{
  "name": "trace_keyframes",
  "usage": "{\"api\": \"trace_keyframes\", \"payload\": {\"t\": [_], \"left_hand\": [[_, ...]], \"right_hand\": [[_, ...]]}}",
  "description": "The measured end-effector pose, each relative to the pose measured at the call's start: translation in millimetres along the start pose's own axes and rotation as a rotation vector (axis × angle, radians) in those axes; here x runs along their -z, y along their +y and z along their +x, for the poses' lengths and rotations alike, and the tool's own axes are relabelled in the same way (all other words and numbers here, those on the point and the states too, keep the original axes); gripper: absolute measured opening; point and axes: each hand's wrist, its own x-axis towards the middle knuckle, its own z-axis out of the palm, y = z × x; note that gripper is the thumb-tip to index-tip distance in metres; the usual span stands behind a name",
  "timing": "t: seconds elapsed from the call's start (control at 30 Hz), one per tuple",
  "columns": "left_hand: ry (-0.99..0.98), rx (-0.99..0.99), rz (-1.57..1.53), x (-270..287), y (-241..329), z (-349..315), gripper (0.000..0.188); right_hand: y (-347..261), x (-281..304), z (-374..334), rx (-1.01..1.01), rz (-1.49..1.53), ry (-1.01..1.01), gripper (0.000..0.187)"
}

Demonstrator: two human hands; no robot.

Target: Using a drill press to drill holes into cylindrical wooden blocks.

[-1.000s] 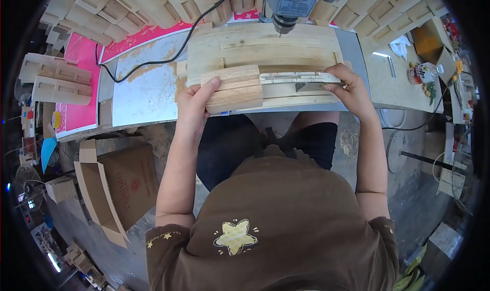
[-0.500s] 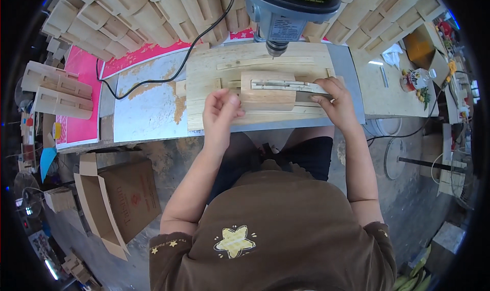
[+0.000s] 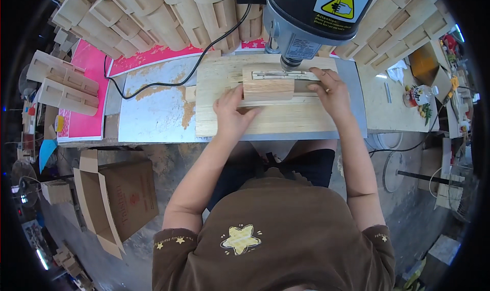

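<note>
The wooden block (image 3: 268, 84) lies on the plywood board (image 3: 265, 118) directly under the drill press head (image 3: 311, 15). Her left hand (image 3: 232, 113) sits at the block's seven o'clock, fingers spread flat, fingertips pressing its left end. Her right hand (image 3: 332, 91) lies at three o'clock, fingers curled over the block's right end.

- On top of the grey drill head (image 3: 316, 10) you have a white rectangular sticker (image 3: 341, 3) with a yellow warning triangle; a smaller pale label (image 3: 301, 48) sits on its front.
- To your lower left, an open brown cardboard box (image 3: 120, 199) stands on the floor, flaps spread, a red mark on its side.
- At the counter's (image 3: 352, 77) far right, another open brown box (image 3: 429, 69), and just beside it a bottle (image 3: 417, 94) with a red-and-white label.
</note>
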Motion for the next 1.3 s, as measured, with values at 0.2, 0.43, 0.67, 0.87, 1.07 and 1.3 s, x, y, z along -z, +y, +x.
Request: {"api": "trace_keyframes", "payload": {"t": [0.2, 0.43, 0.67, 0.87, 1.07, 1.3], "left_hand": [[0.055, -0.151, 0.133, 3.0, -8.5, 11.0, 0.058], [0.022, -0.116, 0.179, 5.0, -5.2, 10.1, 0.054], [0.014, -0.135, 0.196, 0.2, -5.9, 11.2, 0.052], [0.015, -0.139, 0.139, 1.3, -11.6, 9.0, 0.053], [-0.023, -0.106, 0.012, 1.7, -18.5, 10.6, 0.055], [-0.051, -0.076, -0.005, 2.5, -15.8, 11.2, 0.055]], "right_hand": [[-3.1, 8.1, -0.1, 0.018, 0.164, 0.035, 0.047], [-47.2, 90.8, 95.0, 0.301, 0.443, 0.588, 0.030], [-82.0, 111.1, 126.7, 0.132, 0.240, 0.358, 0.021], [-98.7, 123.7, 74.7, 0.045, 0.084, 0.308, 0.016], [-103.4, 110.8, 48.6, 0.204, 0.079, 0.351, 0.015], [-106.5, 115.6, 59.6, 0.204, 0.115, 0.324, 0.015]]}}
